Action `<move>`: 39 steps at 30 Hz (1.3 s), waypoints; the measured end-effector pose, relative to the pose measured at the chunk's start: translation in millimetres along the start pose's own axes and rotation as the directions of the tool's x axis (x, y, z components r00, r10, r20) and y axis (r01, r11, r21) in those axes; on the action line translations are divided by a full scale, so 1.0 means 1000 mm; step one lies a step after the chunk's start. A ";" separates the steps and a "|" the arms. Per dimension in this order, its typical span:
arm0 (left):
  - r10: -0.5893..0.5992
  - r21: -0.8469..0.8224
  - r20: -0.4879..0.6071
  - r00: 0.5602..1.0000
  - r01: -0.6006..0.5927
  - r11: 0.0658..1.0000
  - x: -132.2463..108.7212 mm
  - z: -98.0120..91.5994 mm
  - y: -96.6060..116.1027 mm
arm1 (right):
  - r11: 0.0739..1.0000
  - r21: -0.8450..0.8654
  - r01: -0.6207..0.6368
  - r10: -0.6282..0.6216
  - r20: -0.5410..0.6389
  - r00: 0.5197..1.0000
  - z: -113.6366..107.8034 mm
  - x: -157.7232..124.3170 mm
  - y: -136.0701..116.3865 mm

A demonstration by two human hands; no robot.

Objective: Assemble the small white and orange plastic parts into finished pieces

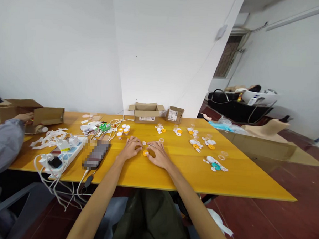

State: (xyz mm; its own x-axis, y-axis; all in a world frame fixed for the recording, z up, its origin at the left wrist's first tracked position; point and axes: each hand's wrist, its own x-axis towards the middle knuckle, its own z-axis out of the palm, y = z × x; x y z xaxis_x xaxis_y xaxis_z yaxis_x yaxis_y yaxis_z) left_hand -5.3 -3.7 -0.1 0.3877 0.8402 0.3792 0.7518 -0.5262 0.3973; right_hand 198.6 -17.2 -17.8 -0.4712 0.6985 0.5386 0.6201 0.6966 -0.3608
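My left hand rests on the yellow table, fingers bent and apart, its tips close to a small white piece with dark marks. Facing it, my right hand is spread low over the wood. Its thumb is beside a small orange disc with a white centre, and whether they touch I cannot tell. Something white shows under the right fingertips, mostly hidden. Just behind that hand lies a clear plastic ring. Neither hand visibly grips anything.
Groups of white, orange and clear parts lie to the right, one with a teal ring. White-and-orange cups, a phone and a power strip are left. An open carton stands behind. A co-worker's sleeve shows far left.
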 end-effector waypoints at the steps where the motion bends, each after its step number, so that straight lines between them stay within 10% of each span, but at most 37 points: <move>1: 0.004 0.003 0.002 1.000 -0.004 1.000 0.000 0.000 0.000 | 1.000 -0.006 0.002 -0.002 0.012 1.000 0.000 0.000 -0.001; 31: 0.068 0.083 -0.021 0.997 -0.066 0.994 0.003 0.010 -0.001 | 0.997 0.027 -0.066 0.064 0.058 0.996 0.003 0.001 0.002; 39: 0.021 -0.120 -0.039 0.999 -0.026 0.992 0.002 0.012 0.009 | 0.998 0.027 -0.054 0.053 0.046 0.998 0.004 0.000 0.004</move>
State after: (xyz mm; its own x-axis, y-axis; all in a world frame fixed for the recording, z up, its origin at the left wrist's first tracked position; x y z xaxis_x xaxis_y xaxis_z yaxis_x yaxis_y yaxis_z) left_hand 8.7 -5.7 -5.5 0.3822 0.8232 0.4199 0.6722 -0.5595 0.4850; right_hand 198.2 -13.6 -22.4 -0.4663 0.7412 0.4829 0.6276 0.6619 -0.4099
